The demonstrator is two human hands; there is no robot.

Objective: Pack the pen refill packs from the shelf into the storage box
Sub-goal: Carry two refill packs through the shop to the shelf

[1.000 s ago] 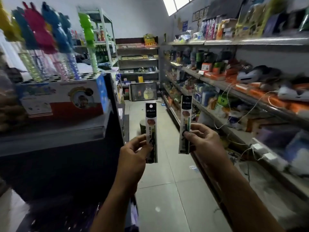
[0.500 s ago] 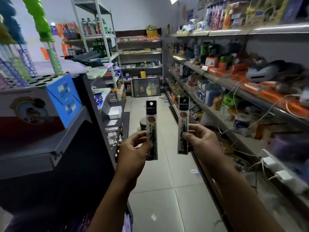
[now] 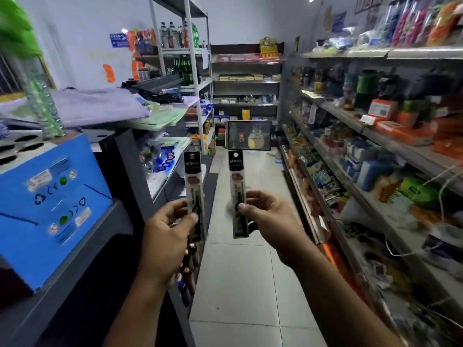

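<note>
I hold two slim pen refill packs upright in a shop aisle, one in each hand. My left hand (image 3: 166, 231) pinches the lower half of the left refill pack (image 3: 193, 176), a narrow pack with a black top. My right hand (image 3: 269, 221) pinches the right refill pack (image 3: 237, 176) between thumb and fingers near its lower part. The two packs stand side by side, apart, at chest height. No storage box shows in this view.
Long stocked shelves (image 3: 370, 136) run down the right side. A grey counter shelf (image 3: 75, 236) with a blue display box (image 3: 50, 204) stands close on the left. A white metal rack (image 3: 198, 78) and a framed picture (image 3: 249, 139) stand ahead on the tiled floor (image 3: 240, 271).
My view has swung to the left and moved forward along the aisle. The toy display slid off to the left. Both hands keep the same hold on the packs.
</note>
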